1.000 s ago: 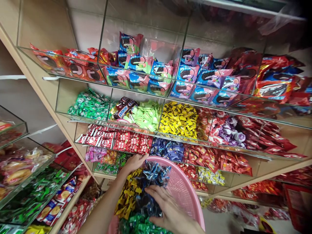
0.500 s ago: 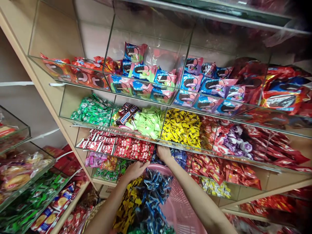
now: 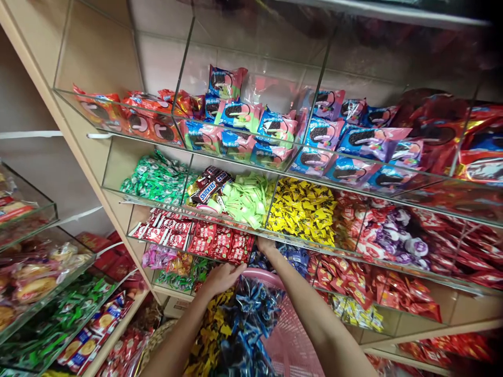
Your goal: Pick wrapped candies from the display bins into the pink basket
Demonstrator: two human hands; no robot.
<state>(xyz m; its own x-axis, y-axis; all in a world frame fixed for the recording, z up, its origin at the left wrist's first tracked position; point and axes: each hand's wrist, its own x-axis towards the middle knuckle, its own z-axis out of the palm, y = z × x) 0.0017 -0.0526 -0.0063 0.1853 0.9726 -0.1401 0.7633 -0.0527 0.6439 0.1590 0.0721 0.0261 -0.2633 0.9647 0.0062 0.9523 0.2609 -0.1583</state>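
A pink plastic basket (image 3: pixel 293 324) stands at the bottom centre, with blue-wrapped sweets (image 3: pixel 255 314) and yellow-wrapped sweets (image 3: pixel 212 330) in it. My left hand (image 3: pixel 223 277) is at the basket's far rim; its finger shape is hard to make out, and its grip is hidden. Above and to the right, my right hand (image 3: pixel 266 245) reaches under the yellow sweets' shelf into a compartment of dark blue packets (image 3: pixel 293 257). Its fingers are hidden by the shelf edge and packets. Red packets (image 3: pixel 223 242) lie just left of it.
Glass-fronted shelves hold blue and pink cookie packs (image 3: pixel 236 112), green sweets (image 3: pixel 155 178), Snickers bars (image 3: pixel 210 186), yellow packets (image 3: pixel 302 209) and purple sweets (image 3: pixel 396 235). A wooden side panel (image 3: pixel 74 152) slants down at the left, with more stocked trays (image 3: pixel 51 309) beyond it.
The view has shifted slightly, so the shelves appear a little farther right. Both hands stay in nearly the same places relative to the basket and the shelf.
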